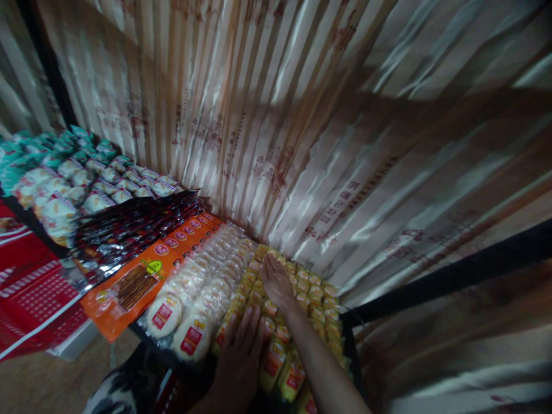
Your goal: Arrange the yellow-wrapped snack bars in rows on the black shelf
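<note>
Rows of small yellow wrapped cakes (pixel 317 302) fill the right end of a display. My right hand (pixel 277 282) lies flat on the far part of these rows, its fingers stretched out. Closer to me, my left hand (pixel 241 345) rests with straight fingers along the left side of the same rows. Neither hand grasps anything. Beside my left hand stand rows of round white cakes in clear wrappers (pixel 192 339) with red labels. Parts of the yellow packs are hidden under my hands and forearms.
Left of the white cakes lie an orange snack pack (pixel 133 284), dark shiny packets (pixel 129 230), white wrapped snacks (pixel 101 190) and green packets (pixel 56 149). A red shopping basket (pixel 30 287) stands at left. A pleated printed curtain (pixel 276 115) rises behind, with a dark bar (pixel 452 270) at right.
</note>
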### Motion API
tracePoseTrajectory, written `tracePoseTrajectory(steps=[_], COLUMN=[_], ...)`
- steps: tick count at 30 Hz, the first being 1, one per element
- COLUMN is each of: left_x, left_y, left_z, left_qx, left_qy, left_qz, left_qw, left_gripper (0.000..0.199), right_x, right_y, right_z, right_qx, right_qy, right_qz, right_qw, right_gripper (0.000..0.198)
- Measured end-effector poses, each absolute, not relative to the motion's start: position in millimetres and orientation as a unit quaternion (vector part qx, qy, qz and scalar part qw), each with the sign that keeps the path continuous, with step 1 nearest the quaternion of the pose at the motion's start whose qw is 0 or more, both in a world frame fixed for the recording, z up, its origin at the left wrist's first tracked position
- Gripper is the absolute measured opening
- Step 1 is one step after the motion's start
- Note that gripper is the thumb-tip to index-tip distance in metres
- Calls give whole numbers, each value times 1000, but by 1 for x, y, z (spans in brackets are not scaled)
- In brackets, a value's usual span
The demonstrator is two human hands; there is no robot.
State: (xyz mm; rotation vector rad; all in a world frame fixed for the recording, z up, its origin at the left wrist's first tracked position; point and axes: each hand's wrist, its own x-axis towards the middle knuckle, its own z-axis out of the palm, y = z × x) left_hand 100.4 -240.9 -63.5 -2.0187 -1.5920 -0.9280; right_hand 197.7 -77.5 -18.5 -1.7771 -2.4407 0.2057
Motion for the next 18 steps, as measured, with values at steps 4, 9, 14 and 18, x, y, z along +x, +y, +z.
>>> tracePoseTrajectory(steps=[4, 9, 14, 18], left_x=[103, 107, 105, 104], left_y=[-240, -239, -237, -237], left_z=[-70, -77, -75, -75], left_qx=[-719, -714, -720, -719], left_qy=[-574, -565, -560, -560], left_qz=[-343, -378, -365, -369], left_qw=[192, 168, 186, 182], left_gripper=[41, 37, 36, 37], right_x=[201, 201, 197, 195], right_y=[-78, -56, -40, -39], right_z=[-13, -5, -11, -18], right_qx=[-593, -616, -633, -623], right_qy=[-797, -778, -769, -776], right_qz=[76, 53, 74, 89], right_qw=[85, 109, 52, 48], right_gripper=[56, 56, 57, 56])
